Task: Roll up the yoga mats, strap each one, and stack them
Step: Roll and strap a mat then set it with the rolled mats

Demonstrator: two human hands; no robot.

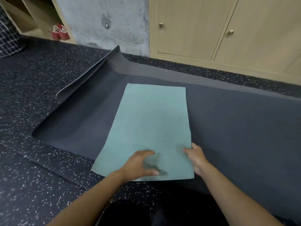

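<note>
A checked basket (8, 35) and a pair of red shoes (60, 32) on a low shelf are seen far left, well apart from the work. A dark grey mat (78, 121) is laid out on the speckled floor (32, 82), not yet rolled and not strapped. Its left end (91, 70) is curled up off the floor, probably a set kept from being rolled in storage. No strap and no second mat can be made out.

A teal towel (151, 119) is spread flat on the middle of the mat. The left hand (138, 163) is laid palm down on the towel's near part, fingers spread and wrapped round nothing, though blur is noted there; it is judged to be pinning or smoothing the cloth. The right hand (195, 157) is closed on the towel's right edge near the corner, thumb on top, likely so the towel can be lifted or folded off. The mat cannot be rolled cleanly until the towel is dealt with, so the task is judged barely begun. Cupboard doors (187, 26) are shut along the wall at the right.
</note>
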